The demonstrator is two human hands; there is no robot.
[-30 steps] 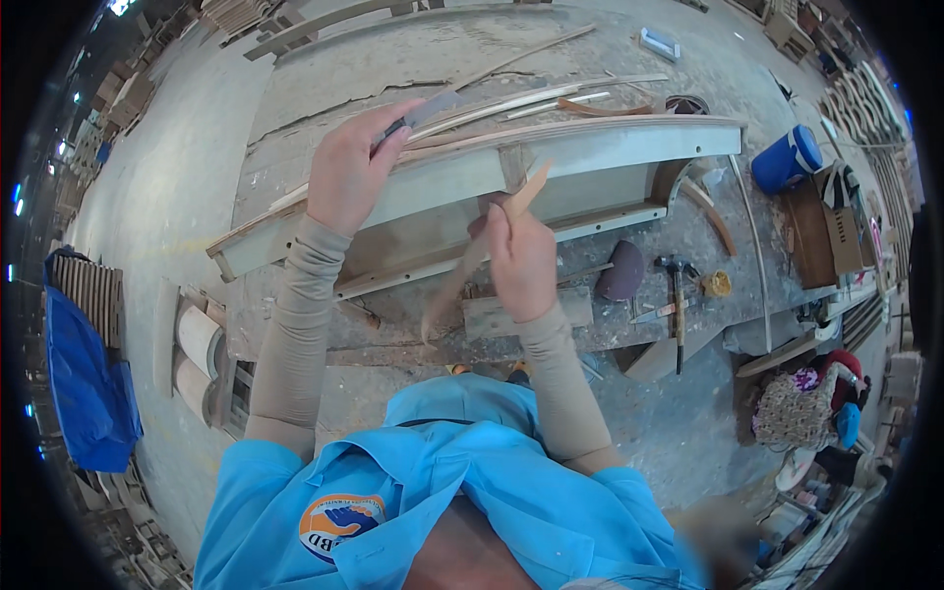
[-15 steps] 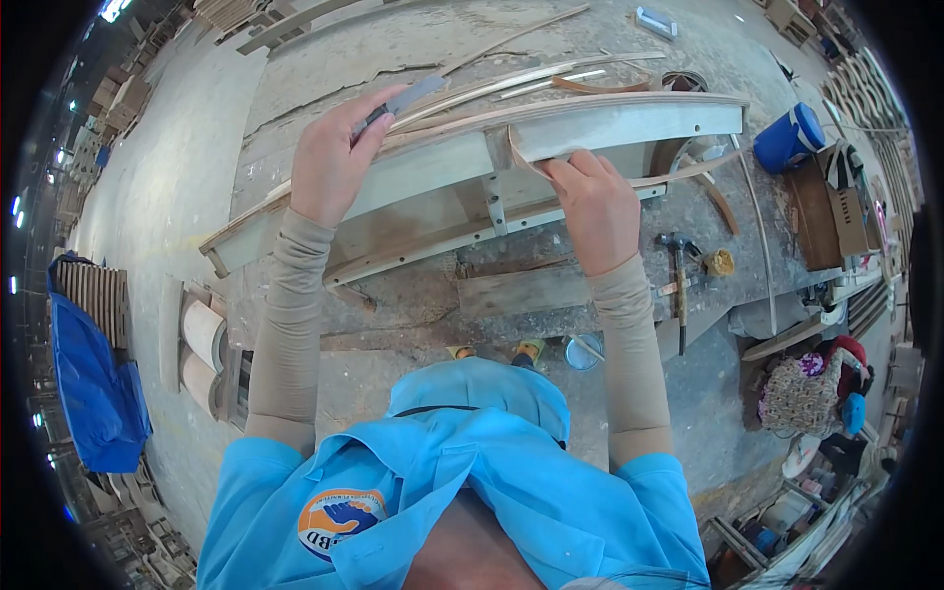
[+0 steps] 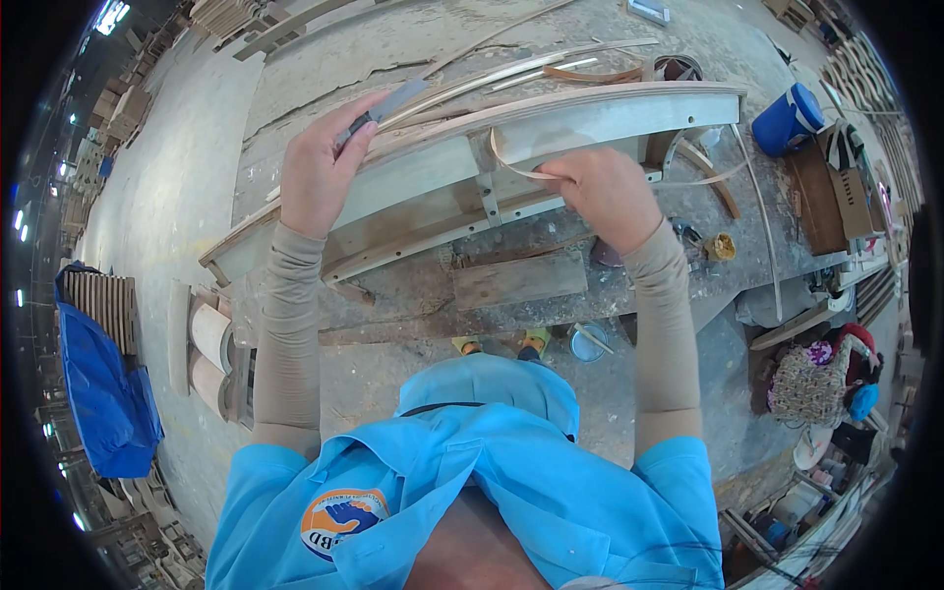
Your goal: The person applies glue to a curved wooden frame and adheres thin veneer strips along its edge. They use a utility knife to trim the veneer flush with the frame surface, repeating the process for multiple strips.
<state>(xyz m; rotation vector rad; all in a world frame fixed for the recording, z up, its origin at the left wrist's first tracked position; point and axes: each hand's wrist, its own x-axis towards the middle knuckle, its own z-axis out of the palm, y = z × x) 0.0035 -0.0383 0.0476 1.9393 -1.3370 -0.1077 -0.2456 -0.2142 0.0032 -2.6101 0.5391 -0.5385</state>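
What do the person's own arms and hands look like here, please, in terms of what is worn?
Both forearms wear snug beige sleeves running from wrist to above the elbow. Over them sit the short sleeves of a bright blue shirt. The left hand and right hand are bare, without gloves.

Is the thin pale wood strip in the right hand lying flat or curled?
Curled. The thin pale wood strip loops up from the right hand in an arc before the long curved wooden frame, not flat.

1 head-worn fisheye view — looking steeply down, close over the workbench.
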